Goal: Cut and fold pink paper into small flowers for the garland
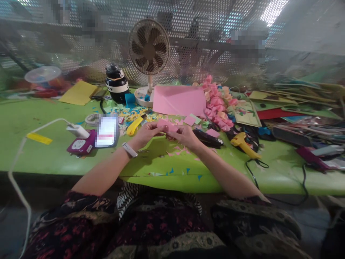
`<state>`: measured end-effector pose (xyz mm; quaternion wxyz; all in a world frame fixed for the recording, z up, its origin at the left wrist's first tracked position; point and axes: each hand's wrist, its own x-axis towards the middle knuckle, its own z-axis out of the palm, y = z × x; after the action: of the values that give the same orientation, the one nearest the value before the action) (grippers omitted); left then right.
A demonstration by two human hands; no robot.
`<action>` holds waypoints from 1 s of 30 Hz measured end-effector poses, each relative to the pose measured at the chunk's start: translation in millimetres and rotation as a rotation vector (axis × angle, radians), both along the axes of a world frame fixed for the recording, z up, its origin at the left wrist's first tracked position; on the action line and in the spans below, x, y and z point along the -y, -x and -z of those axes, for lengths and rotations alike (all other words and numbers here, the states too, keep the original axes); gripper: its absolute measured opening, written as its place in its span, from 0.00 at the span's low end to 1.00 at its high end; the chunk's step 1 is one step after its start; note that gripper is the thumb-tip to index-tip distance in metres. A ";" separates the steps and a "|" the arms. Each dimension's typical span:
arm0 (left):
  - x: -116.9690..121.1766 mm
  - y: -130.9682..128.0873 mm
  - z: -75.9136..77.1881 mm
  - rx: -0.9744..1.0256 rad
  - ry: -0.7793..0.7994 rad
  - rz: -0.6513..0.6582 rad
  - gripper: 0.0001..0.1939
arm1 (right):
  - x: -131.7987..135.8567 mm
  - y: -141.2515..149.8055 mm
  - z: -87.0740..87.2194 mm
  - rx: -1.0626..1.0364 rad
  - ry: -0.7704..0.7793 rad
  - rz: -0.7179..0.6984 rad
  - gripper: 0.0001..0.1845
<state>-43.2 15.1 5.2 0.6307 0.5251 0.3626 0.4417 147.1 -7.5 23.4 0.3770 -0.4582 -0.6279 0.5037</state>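
Between my two hands is a small piece of pink paper [167, 124], held above the green table. My left hand [147, 135] pinches its left side, and my right hand [184, 136] grips its right side with thumb and fingers closed. Pink paper scraps [179, 149] lie on the table just below. To the left of my left hand is a yellow cutter [134, 126]. A black stapler-like tool [207, 138] lies close to the right of my right hand. Small pink paper squares [190, 120] rest beyond my fingers.
A desk fan [149, 48] stands behind a pink sheet [179, 100], beside a heap of folded pink paper flowers [217, 104]. A black jug [117, 84], a lit phone [106, 132] and a purple power socket [82, 144] are leftward. A yellow glue gun [245, 144] lies rightward.
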 end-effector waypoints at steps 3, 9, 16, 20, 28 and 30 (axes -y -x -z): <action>-3.6 3.7 -1.7 -0.023 -0.016 0.002 0.18 | -2.2 -1.0 -1.6 0.015 0.014 -0.009 0.14; -14.2 15.4 -8.5 0.049 0.088 -0.138 0.15 | -6.5 -11.1 -14.9 0.129 0.036 -0.023 0.08; -9.1 14.0 -8.5 -0.008 0.222 0.047 0.14 | -15.7 -20.7 -2.6 0.260 -0.645 0.011 0.17; -11.9 14.7 -4.7 -0.007 0.206 0.053 0.14 | -13.8 -21.4 2.1 0.417 -0.880 -0.054 0.09; -11.0 14.7 -5.1 0.017 0.180 0.052 0.16 | -4.2 -18.4 2.2 0.652 -1.127 -0.081 0.13; -9.0 14.3 -6.3 0.013 0.172 0.073 0.16 | -6.7 -18.2 4.9 0.611 -1.185 -0.080 0.11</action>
<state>-57.5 24.1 11.5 0.6914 0.4790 0.3758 0.3891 165.4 -0.8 18.4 0.3511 -0.2721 -0.8935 -0.0651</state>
